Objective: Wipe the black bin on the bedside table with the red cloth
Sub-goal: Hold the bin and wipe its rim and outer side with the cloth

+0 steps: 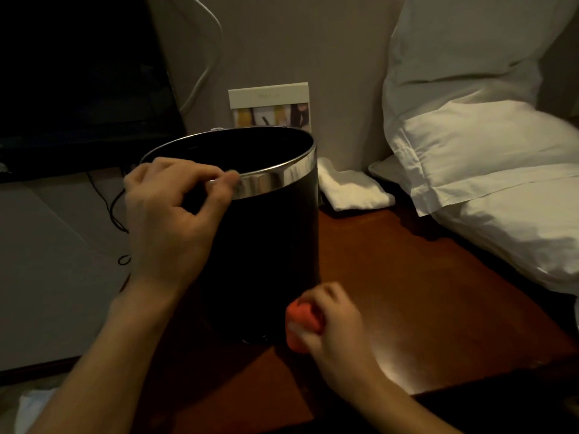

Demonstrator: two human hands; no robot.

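Seen from the head camera, the black bin (269, 245) is a smooth cylinder with a matte dark wall and a polished chrome band around its open rim, standing on the left part of the bedside table (407, 277) with its long axis close to vertical and its mouth facing up, the top leaning slightly toward the wall. The left hand (169, 214) pinches the chrome band at the near left of the rim, thumb and forefinger curled onto the metal and the other fingers bent beneath. Low down by the bin's right side, the right hand (329, 324) is clenched around the red cloth (302, 321) — a soft bunched wad, more coral than red in this dim light, held just beside the lower wall; whether it touches the bin I cannot tell. The table top is glossy reddish-brown wood with a sheen near its front edge. Behind the bin a small card (269, 104) with a pale border and coloured panels leans upright against the plain beige wall, and a folded white towel (351, 189) lies on the wood at the back. White pillows (479, 151), crumpled cotton, pile up on the right — one overhangs the table's edge. A dark screen (78, 73) fills the upper left, with thin black cables (116, 208) hanging below it.
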